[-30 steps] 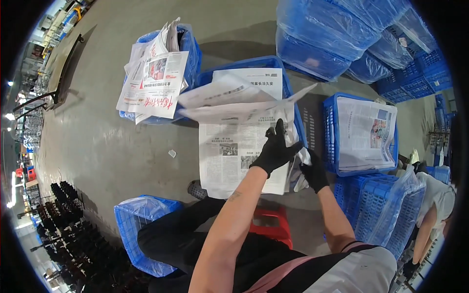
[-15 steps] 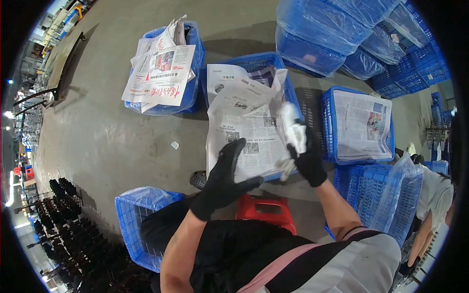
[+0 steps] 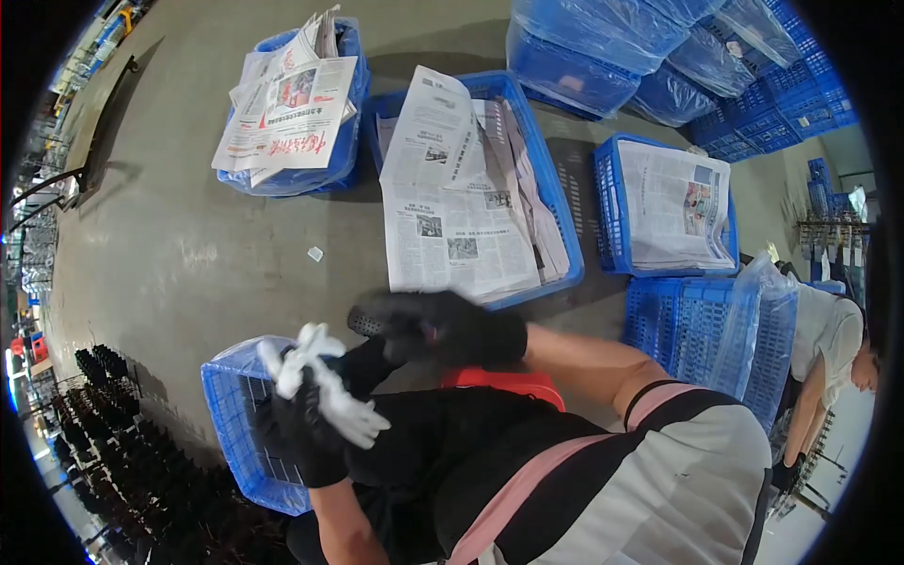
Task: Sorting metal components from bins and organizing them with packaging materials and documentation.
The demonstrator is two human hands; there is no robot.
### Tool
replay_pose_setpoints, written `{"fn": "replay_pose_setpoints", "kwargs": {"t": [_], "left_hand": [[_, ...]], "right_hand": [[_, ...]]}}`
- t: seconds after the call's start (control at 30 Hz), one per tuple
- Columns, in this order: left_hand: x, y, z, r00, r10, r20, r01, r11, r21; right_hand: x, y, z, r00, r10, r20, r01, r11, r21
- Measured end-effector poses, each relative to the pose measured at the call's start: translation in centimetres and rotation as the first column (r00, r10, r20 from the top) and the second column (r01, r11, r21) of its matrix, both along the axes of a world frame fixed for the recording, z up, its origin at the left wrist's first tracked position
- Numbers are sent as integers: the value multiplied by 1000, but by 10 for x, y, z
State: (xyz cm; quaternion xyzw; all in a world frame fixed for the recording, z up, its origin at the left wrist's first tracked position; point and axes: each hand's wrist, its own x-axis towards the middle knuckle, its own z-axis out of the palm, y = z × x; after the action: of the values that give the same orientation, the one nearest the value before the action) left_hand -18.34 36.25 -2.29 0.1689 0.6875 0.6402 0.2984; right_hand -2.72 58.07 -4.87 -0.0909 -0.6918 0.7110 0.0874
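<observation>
My left hand (image 3: 306, 438), in a black glove, is closed on crumpled white gloves (image 3: 334, 391), whose limp fingers hang out. It is over the blue crate (image 3: 231, 414) at the lower left. My right hand (image 3: 438, 328), also black-gloved, reaches across to the left, just below the near edge of the newspaper. Motion smears its fingers, so their state is unclear. Open newspaper sheets (image 3: 461, 231) cover most of the blue crate (image 3: 565, 202) in front of me, one sheet folded up at its far side. More paper shows beneath them.
Newspapers (image 3: 301, 104) heap a plastic-lined blue crate at the far left. Another newspaper-topped crate (image 3: 612, 202) stands to the right. Wrapped crates (image 3: 584, 52) are stacked at the back right. A red stool (image 3: 508, 379) is by my legs. Dark items hang at left; a person (image 3: 819, 348) bends at right.
The white gloves have passed from my right hand to my left, which has moved down and left over the lower-left crate. My right hand has swung left off the newspaper.
</observation>
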Motion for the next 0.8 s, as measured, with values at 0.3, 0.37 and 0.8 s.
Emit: {"fn": "replay_pose_setpoints", "kwargs": {"t": [0.3,0.37,0.8], "left_hand": [[-54,-136,15,850,365,380,-309,930,-200],[-48,-137,22,965,230,-125,-247,959,-140],[-27,-145,6,882,458,-109,-470,872,-137]], "right_hand": [[112,160,-259,249,-632,733,183,774,606],[104,166,-261,102,-569,816,130,821,557],[110,188,-316,88,-774,627,59,633,772]]}}
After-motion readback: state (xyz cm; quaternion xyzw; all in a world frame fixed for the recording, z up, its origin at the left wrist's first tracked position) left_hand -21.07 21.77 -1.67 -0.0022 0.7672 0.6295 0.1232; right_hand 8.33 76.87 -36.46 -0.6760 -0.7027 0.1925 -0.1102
